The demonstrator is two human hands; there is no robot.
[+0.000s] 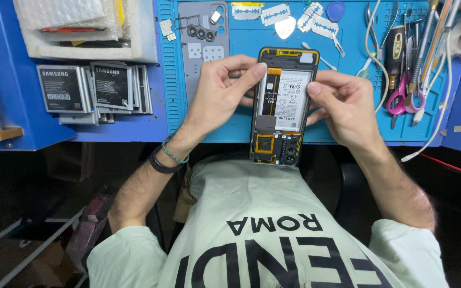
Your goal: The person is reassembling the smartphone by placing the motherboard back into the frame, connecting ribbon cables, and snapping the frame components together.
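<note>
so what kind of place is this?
Most likely a phone repair bench. Both hands, left hand and right hand, hold an opened phone with its battery exposed, over a blue work mat. Loose batteries are stacked at one side; tweezers and scissors lie at the other.

A blue work mat (348,58) covers the desk. On it lie loose razor blades (276,13), a grey phone back cover (201,50) and pink-handled scissors (398,98) among upright tools. Left of the mat, flat phone batteries (94,88) are stacked below a white foam tray (81,32).
</note>
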